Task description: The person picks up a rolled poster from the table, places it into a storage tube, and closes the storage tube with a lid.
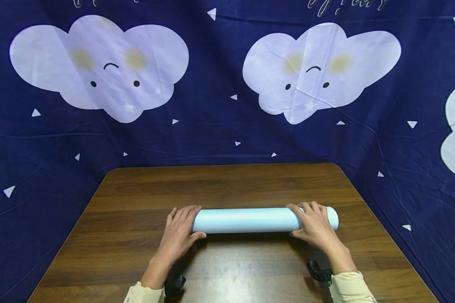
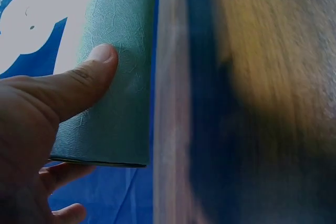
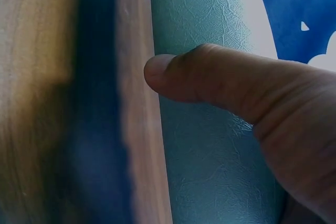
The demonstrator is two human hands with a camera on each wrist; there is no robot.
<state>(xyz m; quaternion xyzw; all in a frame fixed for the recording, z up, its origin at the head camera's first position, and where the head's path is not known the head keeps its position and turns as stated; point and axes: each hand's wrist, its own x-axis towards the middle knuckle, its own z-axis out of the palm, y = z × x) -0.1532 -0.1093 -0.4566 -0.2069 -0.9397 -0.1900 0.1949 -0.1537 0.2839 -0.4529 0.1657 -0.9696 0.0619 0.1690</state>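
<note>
A light blue roll (image 1: 246, 220), with a finely creased, leather-like surface, lies crosswise over the middle of the table. My left hand (image 1: 180, 229) grips its left end, thumb on the near side and fingers over the far side. Near the right end my right hand (image 1: 314, 225) holds it the same way, and a short piece sticks out past that hand. In the left wrist view the thumb presses on the roll (image 2: 121, 114) just above its end edge. The right wrist view has the other thumb lying across the roll (image 3: 210, 150). Whether the roll touches the tabletop is unclear.
The wooden table (image 1: 227, 185) has rounded far corners. Behind and beside it hangs a dark blue curtain (image 1: 212, 139) with white clouds and small triangles. Black straps (image 1: 320, 271) sit on both wrists, below pale yellow sleeves.
</note>
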